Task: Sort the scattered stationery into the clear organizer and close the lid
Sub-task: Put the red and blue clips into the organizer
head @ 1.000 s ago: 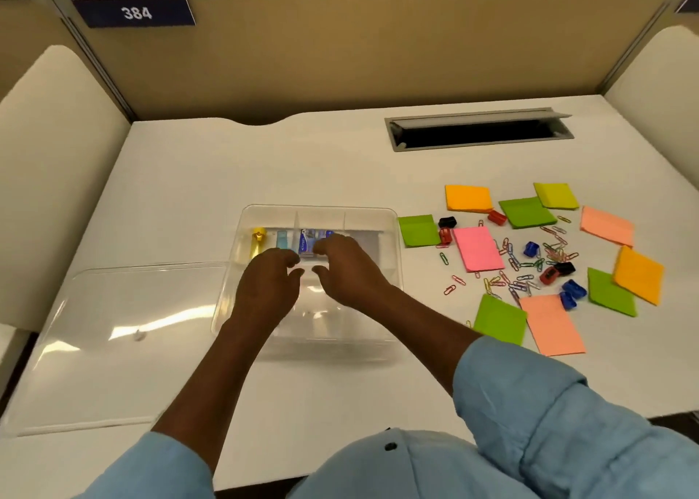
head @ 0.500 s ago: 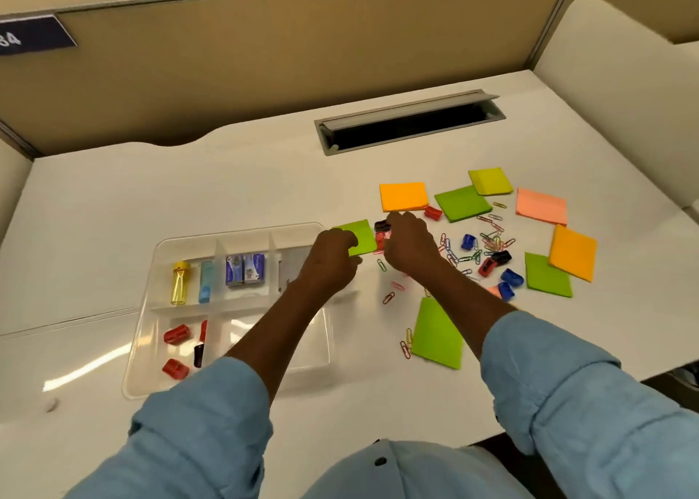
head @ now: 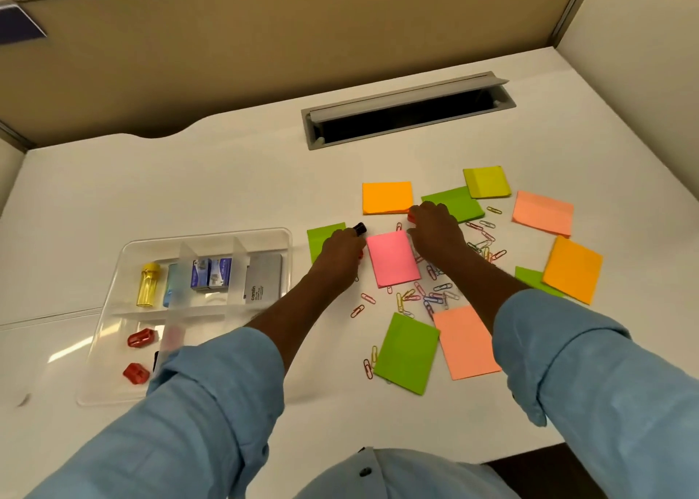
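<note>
Both hands work in the scattered pile, right of the organizer [head: 196, 309], prob. because the small hard items are sorted first and the flat pads are left for later. The left hand [head: 340, 249] is curled over a black sharpener [head: 360, 228] at the edge of a green pad [head: 321, 237], and a bit of red shows under its palm; it seems to pinch sth., but I cannot tell if the grip is really closed. The right hand [head: 435, 230] lies fingers-down at the corner of the orange pad [head: 386, 197], a red piece [head: 411, 217] just at its fingertips; holding or only touching, I cannot tell. Between the hands is the pink pad [head: 393, 258], with clips [head: 427, 298] spread around and below it. The organizer stands on the bench [head: 189, 196] with the lid off, so all compartments are free to reach. The back row has a yellow tube [head: 148, 285], blue boxes [head: 212, 273] and a grey box [head: 264, 277]; the front left compartment has two red sharpeners [head: 140, 338], i.e. like goes with like. The only readable writing is "camlin" on the grey box; the print on the blue boxes is too small to read.
</note>
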`<state>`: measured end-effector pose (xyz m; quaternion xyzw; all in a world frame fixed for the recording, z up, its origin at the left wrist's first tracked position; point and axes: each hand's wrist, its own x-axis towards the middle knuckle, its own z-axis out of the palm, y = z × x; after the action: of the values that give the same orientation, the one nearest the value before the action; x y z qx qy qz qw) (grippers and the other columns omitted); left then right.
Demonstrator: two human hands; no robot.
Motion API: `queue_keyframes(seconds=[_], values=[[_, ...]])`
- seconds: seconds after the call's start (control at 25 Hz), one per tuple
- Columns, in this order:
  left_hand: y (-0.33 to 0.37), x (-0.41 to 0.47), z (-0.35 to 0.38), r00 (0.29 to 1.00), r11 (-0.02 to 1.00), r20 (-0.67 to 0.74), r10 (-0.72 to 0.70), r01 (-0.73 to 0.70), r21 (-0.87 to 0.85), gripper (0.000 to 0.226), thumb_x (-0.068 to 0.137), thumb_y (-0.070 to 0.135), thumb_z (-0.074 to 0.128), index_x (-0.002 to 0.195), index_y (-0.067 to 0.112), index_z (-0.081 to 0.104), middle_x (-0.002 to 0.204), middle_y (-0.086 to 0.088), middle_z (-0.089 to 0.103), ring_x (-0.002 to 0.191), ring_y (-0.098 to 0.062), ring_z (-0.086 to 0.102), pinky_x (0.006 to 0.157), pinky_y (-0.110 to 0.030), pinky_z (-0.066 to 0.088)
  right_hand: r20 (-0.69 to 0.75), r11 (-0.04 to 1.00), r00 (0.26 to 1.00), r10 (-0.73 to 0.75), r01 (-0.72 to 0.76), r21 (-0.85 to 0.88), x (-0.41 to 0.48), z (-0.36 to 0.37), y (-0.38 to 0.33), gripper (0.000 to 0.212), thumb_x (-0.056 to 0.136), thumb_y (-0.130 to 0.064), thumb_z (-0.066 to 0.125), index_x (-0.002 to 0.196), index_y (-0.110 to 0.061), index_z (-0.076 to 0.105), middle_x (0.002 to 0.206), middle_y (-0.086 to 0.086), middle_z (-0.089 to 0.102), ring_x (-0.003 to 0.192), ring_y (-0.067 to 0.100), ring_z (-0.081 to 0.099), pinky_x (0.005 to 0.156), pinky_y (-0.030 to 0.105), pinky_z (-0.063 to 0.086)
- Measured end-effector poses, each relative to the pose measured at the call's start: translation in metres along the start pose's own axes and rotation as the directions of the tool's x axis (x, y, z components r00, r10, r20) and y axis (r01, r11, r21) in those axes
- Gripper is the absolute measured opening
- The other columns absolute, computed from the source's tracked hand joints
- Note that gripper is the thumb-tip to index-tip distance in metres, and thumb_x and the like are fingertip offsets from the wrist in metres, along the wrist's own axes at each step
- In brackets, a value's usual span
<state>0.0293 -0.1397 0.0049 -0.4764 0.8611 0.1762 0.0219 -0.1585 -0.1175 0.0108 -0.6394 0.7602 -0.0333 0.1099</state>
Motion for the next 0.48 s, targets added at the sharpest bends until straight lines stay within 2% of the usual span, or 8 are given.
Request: queue_keyframes(seconds=[0.12,0.24,0.32,0.48], values=[[0.000,-0.002,0.003,0.999,0.999,-0.033,-0.012,0.011,-0.042,0.023,0.081,0.000,0.058,0.101,0.006,0.067,0.109,-0.014,0.063,0.102,-0.031,0.057,0.084,-0.034,0.045,-0.037,1.000,0.999,0.013,-0.012,0.023,-0.002,0.008,-0.001,0.026,0.092,-0.013,0.051,0.117,-0.008,0.054,0.117,0.015,0.055,0.109,0.032,0.050,0.085,0.039,0.045],[0.004,-0.006,0.003,0.996,0.995,-0.080,-0.047,0.040,-0.090,0.035,0.084,0.003,0.055,0.118,0.010,0.062,0.113,-0.013,0.061,0.105,-0.031,0.055,0.088,-0.036,0.045,-0.077,0.993,0.996,0.045,-0.036,0.112,-0.009,0.013,-0.003,0.019,0.091,-0.008,0.048,0.109,-0.006,0.054,0.109,0.016,0.057,0.103,0.033,0.052,0.079,0.039,0.043],[0.008,-0.011,0.000,0.990,0.988,-0.115,-0.087,0.070,-0.141,0.042,0.086,0.007,0.054,0.128,0.013,0.054,0.115,-0.012,0.057,0.107,-0.029,0.053,0.089,-0.034,0.044,-0.077,0.985,0.996,0.050,-0.037,0.168,-0.015,0.015,-0.003,0.022,0.087,-0.005,0.051,0.109,-0.004,0.053,0.109,0.017,0.056,0.103,0.034,0.052,0.081,0.040,0.043],[0.012,-0.028,-0.006,0.978,0.947,-0.127,-0.165,0.122,-0.298,0.050,0.081,0.008,0.062,0.130,0.012,0.051,0.116,-0.011,0.049,0.105,-0.025,0.050,0.087,-0.028,0.043,-0.070,0.961,0.989,0.129,-0.108,0.254,-0.025,0.013,-0.010,0.043,0.087,-0.008,0.051,0.130,-0.008,0.044,0.119,0.019,0.050,0.111,0.035,0.049,0.088,0.042,0.046]])
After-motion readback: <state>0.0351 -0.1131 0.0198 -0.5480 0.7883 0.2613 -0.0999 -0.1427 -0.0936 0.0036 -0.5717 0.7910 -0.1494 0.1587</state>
